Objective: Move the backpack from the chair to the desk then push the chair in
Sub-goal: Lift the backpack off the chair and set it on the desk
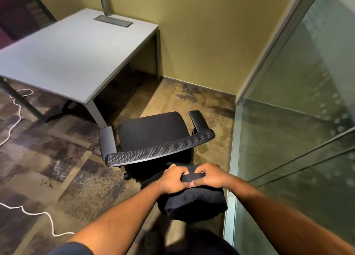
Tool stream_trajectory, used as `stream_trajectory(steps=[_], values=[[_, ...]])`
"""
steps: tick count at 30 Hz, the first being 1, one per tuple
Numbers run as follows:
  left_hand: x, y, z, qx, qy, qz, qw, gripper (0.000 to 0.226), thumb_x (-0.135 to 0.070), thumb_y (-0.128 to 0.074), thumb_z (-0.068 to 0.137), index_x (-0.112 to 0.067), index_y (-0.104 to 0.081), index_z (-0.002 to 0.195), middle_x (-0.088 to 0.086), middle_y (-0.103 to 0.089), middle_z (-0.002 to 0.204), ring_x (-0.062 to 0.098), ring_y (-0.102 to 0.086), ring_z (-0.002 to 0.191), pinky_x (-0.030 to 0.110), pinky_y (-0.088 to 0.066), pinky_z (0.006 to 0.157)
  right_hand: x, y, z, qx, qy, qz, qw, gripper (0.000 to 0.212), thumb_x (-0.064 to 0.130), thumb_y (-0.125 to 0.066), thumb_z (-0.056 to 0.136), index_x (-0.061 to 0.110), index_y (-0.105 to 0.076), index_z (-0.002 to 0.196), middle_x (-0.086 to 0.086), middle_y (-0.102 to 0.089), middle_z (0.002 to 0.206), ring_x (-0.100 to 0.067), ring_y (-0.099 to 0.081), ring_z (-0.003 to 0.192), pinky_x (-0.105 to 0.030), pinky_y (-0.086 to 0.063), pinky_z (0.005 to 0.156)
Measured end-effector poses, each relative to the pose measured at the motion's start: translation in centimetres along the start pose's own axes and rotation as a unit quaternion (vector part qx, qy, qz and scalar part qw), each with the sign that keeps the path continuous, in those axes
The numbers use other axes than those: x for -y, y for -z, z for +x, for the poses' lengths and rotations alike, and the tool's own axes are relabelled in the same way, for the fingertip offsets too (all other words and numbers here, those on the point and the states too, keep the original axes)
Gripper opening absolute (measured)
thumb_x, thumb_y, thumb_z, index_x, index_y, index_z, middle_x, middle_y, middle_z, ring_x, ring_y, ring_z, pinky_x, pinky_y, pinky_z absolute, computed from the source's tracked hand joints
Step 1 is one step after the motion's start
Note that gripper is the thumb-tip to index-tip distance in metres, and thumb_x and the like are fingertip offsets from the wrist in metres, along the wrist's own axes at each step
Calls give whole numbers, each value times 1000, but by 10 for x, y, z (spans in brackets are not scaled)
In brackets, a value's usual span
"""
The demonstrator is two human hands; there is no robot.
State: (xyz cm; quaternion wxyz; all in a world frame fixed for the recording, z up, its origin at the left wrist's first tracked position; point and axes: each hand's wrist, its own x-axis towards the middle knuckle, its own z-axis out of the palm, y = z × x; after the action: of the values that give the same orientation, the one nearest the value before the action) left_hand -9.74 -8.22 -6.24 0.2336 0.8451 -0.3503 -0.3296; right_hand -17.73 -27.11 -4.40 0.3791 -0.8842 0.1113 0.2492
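**Gripping the backpack handle behind the chair**

Holding the black backpack [194,202] by its top strap, both hands sit side by side at near centre. The left hand [173,178] has its fingers curled over the left part of the strap, and the right hand [208,175] has its fingers curled over the right part, with the thumbs nearly touching below it. The backpack hangs under the hands, just on the near side of the office chair [155,137], off the seat; whether its base touches the floor is hidden.

The office chair stands with its mesh backrest toward the camera and its black seat bare. Its two armrests flank the seat, the left one close to the near right leg of the desk. The pale grey tabletop [73,56] lies to the far left, well apart from the backpack, with a grey cable hatch [113,21] near its far edge.

A white cord [16,108] snakes across the patterned carpet [76,177] on the left. A glass partition [299,129] runs along the right, just beside the backpack, and a yellow wall [201,33] stands behind the desk.
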Motion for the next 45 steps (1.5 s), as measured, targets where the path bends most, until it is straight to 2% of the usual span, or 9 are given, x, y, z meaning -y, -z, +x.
stream_trajectory(steps=[3, 7, 17, 21, 24, 33, 38, 42, 45], values=[[-22, -6, 16, -3, 30, -27, 999, 32, -36, -76, 81, -27, -46, 73, 11, -62, 95, 25, -53, 98, 33, -44, 75, -25, 24, -6, -2, 11, -53, 999, 32, 23, -87, 73, 30, -56, 68, 13, -58, 69, 1, -51, 60, -27, -38, 59], [-52, -9, 42, -8, 37, -9, 999, 29, -43, -72, 85, -25, -49, 80, -1, -58, 89, 27, -53, 103, 38, -48, 85, -53, 52, -5, -55, 23, -45, 997, 32, 19, -85, 79, 31, -56, 75, 11, -61, 79, -8, -58, 75, -31, -45, 70], [-113, -13, 128, -15, 53, 35, 998, 33, -45, -62, 94, -17, -53, 110, 9, -64, 115, 34, -54, 112, 39, -46, 90, -96, 147, 16, -53, 48, -79, 994, 31, 5, -74, 75, 31, -58, 72, 11, -61, 78, -11, -59, 76, -26, -41, 64], [-144, -12, 169, -18, 49, 35, 998, 39, -45, -59, 96, -14, -51, 117, 11, -63, 118, 35, -52, 114, 42, -46, 92, -112, 195, 24, -53, 37, -108, 992, 17, 3, -70, 73, 19, -66, 77, 2, -66, 82, -19, -63, 79, -33, -45, 64], [-164, -10, 200, -31, 53, 26, 998, 36, -43, -58, 97, -13, -48, 116, 15, -60, 116, 37, -48, 116, 45, -47, 92, -120, 228, 30, -69, 28, -113, 991, 24, -2, -66, 71, 22, -65, 76, 3, -65, 80, -19, -62, 79, -25, -40, 60], [-202, 34, 285, -51, 24, 38, 998, 33, -43, -56, 97, -16, -48, 114, 17, -58, 113, 39, -46, 117, 43, -45, 88, -132, 315, 58, -121, 3, -140, 983, 23, -1, -59, 66, 20, -66, 74, -3, -67, 77, -24, -63, 76, -43, -51, 64], [-206, 81, 338, -43, -21, 65, 997, 31, -45, -60, 93, -17, -51, 104, 16, -62, 106, 38, -48, 111, 40, -38, 79, -127, 360, 94, -135, -13, -170, 976, 21, 3, -57, 65, 23, -59, 70, 1, -65, 75, -23, -63, 75, -41, -51, 63], [-215, 119, 371, -18, -78, 51, 996, 36, -43, -76, 82, -12, -60, 93, 7, -64, 84, 31, -62, 83, 39, -46, 64, -122, 400, 126, -106, -30, -188, 976, 22, 1, -54, 59, 22, -57, 64, 3, -60, 65, -24, -63, 72, -31, -42, 58], [-223, 143, 397, -11, -104, 60, 993, 34, -41, -78, 80, -17, -54, 84, 5, -60, 78, 28, -60, 74, 33, -38, 56, -116, 433, 145, -78, -39, -212, 973, 11, 9, -56, 61, 19, -60, 65, 2, -59, 63, -23, -60, 64, -30, -39, 55]])
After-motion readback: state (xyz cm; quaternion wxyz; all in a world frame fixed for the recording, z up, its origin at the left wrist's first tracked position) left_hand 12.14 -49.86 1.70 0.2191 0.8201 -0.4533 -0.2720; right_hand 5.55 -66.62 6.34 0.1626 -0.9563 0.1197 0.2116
